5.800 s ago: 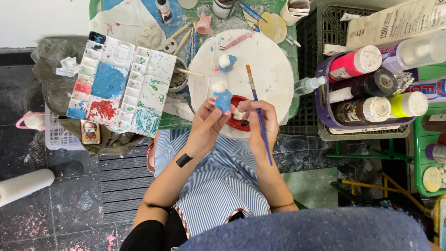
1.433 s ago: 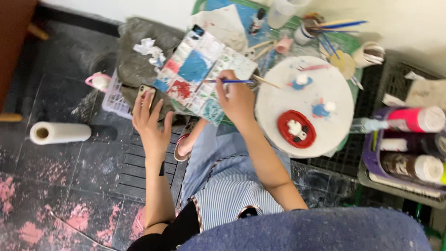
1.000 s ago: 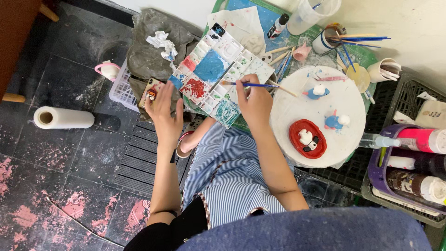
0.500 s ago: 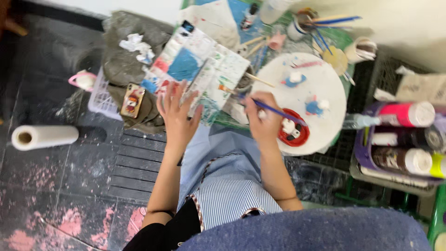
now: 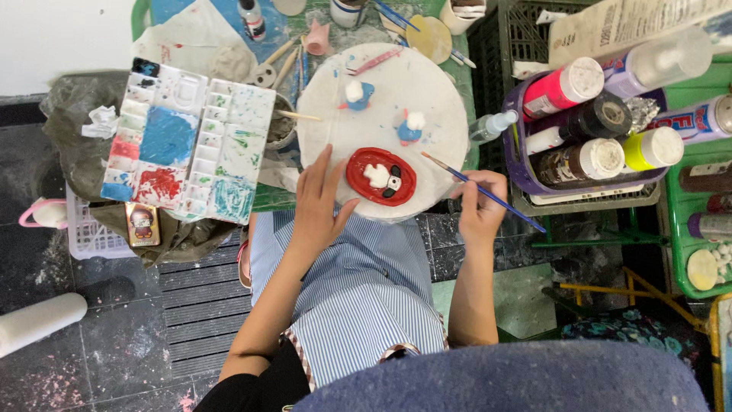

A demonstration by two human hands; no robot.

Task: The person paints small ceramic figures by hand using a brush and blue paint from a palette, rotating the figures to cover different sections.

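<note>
Brush (image 5: 488, 195) lay in the closed right hand (image 5: 479, 210), long axis from ten to four o'clock, bristles pointing at ten toward the red dish (image 5: 381, 176). Left hand (image 5: 320, 206) rested open on the white board (image 5: 381, 99).

Scene being lit evenly by soft, bright overhead light; colours being rendered vividly. Only faint shadows being cast below hands. Mild glare being caught on white round board (image 5: 427, 99) at upper centre and on bottle caps at upper right. Blue-grey mass at bottom edge being blurred, out of focus. Slight softness being shown toward corners.
</note>
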